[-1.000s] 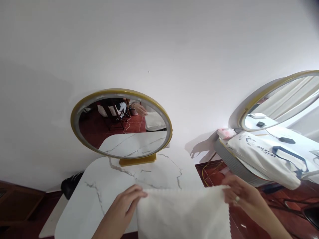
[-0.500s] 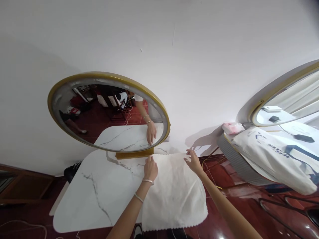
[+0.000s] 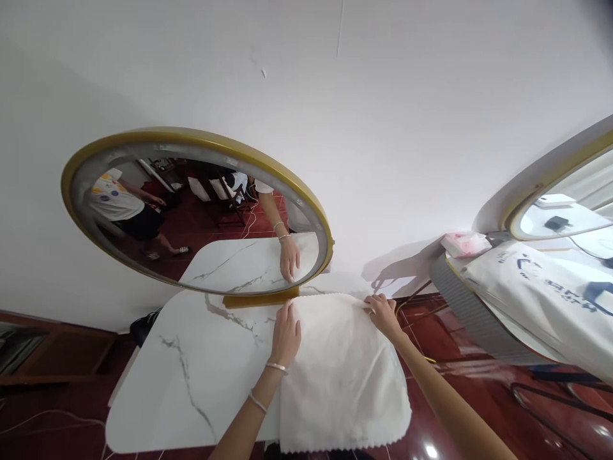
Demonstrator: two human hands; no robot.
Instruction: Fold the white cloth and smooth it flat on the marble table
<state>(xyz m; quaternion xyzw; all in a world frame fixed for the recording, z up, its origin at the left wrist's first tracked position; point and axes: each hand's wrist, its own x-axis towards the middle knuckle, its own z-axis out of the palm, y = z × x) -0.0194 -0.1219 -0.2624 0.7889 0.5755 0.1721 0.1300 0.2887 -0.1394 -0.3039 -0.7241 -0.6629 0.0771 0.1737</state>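
A white cloth (image 3: 340, 370) with a zigzag hem lies spread over the right part of a white marble table (image 3: 191, 377), its near edge hanging over the front. My left hand (image 3: 286, 333) rests flat on the cloth's far left corner, fingers stretched out. My right hand (image 3: 382, 314) presses on the far right corner with fingers bent down onto the fabric. A round gold-framed mirror (image 3: 191, 211) stands at the table's back and reflects my left arm and the cloth.
The mirror also reflects another person in a white shirt (image 3: 115, 204). To the right stands a second table with a white printed bag (image 3: 541, 294), a pink packet (image 3: 463, 244) and another gold-rimmed mirror (image 3: 560, 198). The floor is dark red tile. A black object (image 3: 143, 329) lies by the wall.
The cloth went from held up near me to laid flat on the table. Both hands moved to its far corners, and my right hand came down onto the fabric.
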